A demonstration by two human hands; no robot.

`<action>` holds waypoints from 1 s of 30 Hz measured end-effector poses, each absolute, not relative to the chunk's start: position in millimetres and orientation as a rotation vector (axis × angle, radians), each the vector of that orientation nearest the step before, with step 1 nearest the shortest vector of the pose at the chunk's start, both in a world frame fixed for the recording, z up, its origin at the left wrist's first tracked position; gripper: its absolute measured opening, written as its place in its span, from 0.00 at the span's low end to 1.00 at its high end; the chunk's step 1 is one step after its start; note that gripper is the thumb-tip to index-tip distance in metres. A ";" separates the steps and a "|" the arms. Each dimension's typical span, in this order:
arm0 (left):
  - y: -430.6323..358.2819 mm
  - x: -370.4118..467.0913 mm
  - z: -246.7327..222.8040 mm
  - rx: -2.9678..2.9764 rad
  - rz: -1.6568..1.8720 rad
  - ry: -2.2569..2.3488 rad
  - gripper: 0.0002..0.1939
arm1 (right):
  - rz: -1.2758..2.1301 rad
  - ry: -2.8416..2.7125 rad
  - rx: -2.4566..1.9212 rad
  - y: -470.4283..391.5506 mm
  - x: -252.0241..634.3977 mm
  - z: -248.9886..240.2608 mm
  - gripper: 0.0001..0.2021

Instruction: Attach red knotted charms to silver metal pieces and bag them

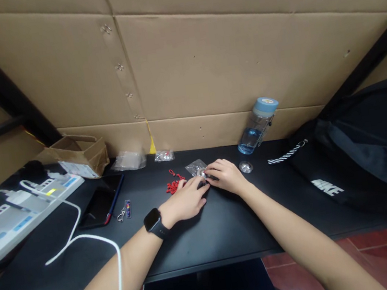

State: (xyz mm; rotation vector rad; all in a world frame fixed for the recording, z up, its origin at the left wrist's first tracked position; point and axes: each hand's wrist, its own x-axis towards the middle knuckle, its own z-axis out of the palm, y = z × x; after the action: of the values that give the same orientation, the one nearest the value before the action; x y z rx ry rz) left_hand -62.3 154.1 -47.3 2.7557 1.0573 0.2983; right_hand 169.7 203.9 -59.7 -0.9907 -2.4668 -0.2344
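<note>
At the middle of the black desk, my left hand point(186, 198), with a dark watch on its wrist, meets my right hand point(226, 175). The fingertips of both are closed around a small shiny round piece point(202, 173), partly covered by the fingers. Just behind it lies a small clear plastic bag point(194, 166), close against the piece. A bundle of red cord point(172, 187) rests beside my left hand. To the right of my right hand sits a clear, shiny dome-shaped piece point(245, 166), apart from the fingers.
A water bottle point(254, 128) stands behind the dome. At right is a black bag point(354, 150) with a striped strap. Leftward are a phone point(102, 202), a keychain point(128, 209), plastic packets point(129, 160), a cardboard box point(81, 157), and a power strip point(26, 221) with a white cable.
</note>
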 end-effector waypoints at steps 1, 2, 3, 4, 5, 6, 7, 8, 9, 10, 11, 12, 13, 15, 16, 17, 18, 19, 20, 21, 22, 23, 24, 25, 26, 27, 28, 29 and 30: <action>153.9 -62.9 -47.1 2.745 0.288 1.051 0.26 | -0.231 -2.469 -0.984 203.8 170.2 -60.3 0.09; 153.7 -63.5 -47.1 2.738 0.280 1.041 0.27 | -0.224 -2.471 -0.976 203.5 170.9 -60.8 0.09; 153.5 -63.9 -47.3 2.736 0.275 1.028 0.27 | -0.212 -2.472 -0.964 203.3 171.7 -60.9 0.08; 153.4 -64.2 -47.6 2.740 0.276 1.013 0.28 | -0.197 -2.474 -0.946 203.2 172.6 -60.7 0.08; 153.4 -64.4 -48.1 2.747 0.279 0.998 0.28 | -0.180 -2.479 -0.927 203.1 173.6 -60.2 0.07; 153.4 -64.6 -48.5 2.753 0.282 0.985 0.28 | -0.162 -2.484 -0.911 203.1 174.6 -59.2 0.07; 153.5 -64.7 -48.8 2.758 0.284 0.976 0.28 | -0.145 -2.489 -0.902 203.2 175.5 -58.1 0.08; 153.6 -64.8 -49.0 2.762 0.284 0.969 0.27 | -0.131 -2.494 -0.904 203.2 176.2 -56.8 0.08; 153.7 -64.9 -49.1 2.765 0.283 0.964 0.27 | -0.124 -2.499 -0.913 203.2 176.5 -55.7 0.09; 153.7 -65.0 -48.9 2.766 0.282 0.963 0.27 | -0.128 -2.502 -0.927 203.1 176.4 -54.7 0.09; 153.7 -65.0 -48.6 2.768 0.282 0.963 0.27 | -0.141 -2.506 -0.940 202.9 175.9 -54.1 0.09; 153.5 -65.0 -48.2 2.770 0.281 0.966 0.27 | -0.160 -2.509 -0.952 202.5 175.1 -53.9 0.09; 153.4 -65.0 -47.7 2.774 0.279 0.970 0.27 | -0.181 -2.511 -0.962 202.1 174.1 -54.0 0.10; 153.0 -64.9 -46.8 2.782 0.274 0.986 0.27 | -0.211 -2.513 -0.978 201.0 172.0 -54.9 0.11; 152.8 -64.9 -46.5 2.785 0.270 0.994 0.27 | -0.216 -2.514 -0.985 200.5 171.2 -55.4 0.11; 152.8 -65.0 -46.2 2.786 0.265 0.999 0.27 | -0.216 -2.511 -0.988 200.1 170.5 -55.9 0.11; 152.8 -65.1 -46.1 2.784 0.262 1.000 0.28 | -0.213 -2.504 -0.989 199.8 170.1 -56.3 0.11; 152.9 -65.3 -46.1 2.782 0.261 0.999 0.27 | -0.208 -2.495 -0.987 199.6 169.9 -56.5 0.11; 153.1 -65.5 -46.2 2.782 0.261 0.996 0.27 | -0.203 -2.484 -0.985 199.5 169.7 -56.7 0.11; 153.4 -65.7 -46.4 2.785 0.261 0.992 0.27 | -0.196 -2.474 -0.984 199.4 169.5 -56.8 0.11; 153.6 -65.9 -46.6 2.790 0.260 0.989 0.27 | -0.190 -2.464 -0.985 199.4 169.3 -56.9 0.11; 153.8 -66.2 -46.8 2.797 0.257 0.987 0.27 | -0.185 -2.456 -0.986 199.3 169.1 -57.0 0.11; 153.9 -66.5 -46.9 2.804 0.253 0.984 0.27 | -0.181 -2.452 -0.985 199.3 168.8 -57.1 0.11; 153.8 -66.8 -46.9 2.810 0.248 0.980 0.27 | -0.181 -2.450 -0.981 199.3 168.6 -57.3 0.11; 153.7 -67.0 -46.7 2.815 0.247 0.978 0.27 | -0.186 -2.449 -0.975 199.3 168.4 -57.4 0.11; 153.4 -67.2 -46.4 2.818 0.250 0.976 0.27 | -0.196 -2.449 -0.969 199.3 168.3 -57.6 0.11; 153.3 -67.4 -45.9 2.822 0.258 0.972 0.26 | -0.213 -2.449 -0.961 199.5 168.3 -57.6 0.10; 153.2 -67.3 -45.4 2.827 0.273 0.966 0.26 | -0.232 -2.450 -0.953 199.6 168.3 -57.6 0.10; 153.4 -67.0 -44.9 2.830 0.295 0.962 0.25 | -0.251 -2.450 -0.946 199.9 168.5 -57.5 0.09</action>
State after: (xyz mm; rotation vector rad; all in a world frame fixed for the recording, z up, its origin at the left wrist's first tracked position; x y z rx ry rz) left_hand -67.0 153.4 -44.9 2.8296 0.9616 0.2955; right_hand 168.5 199.9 -57.5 -0.9456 -2.4499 -0.2512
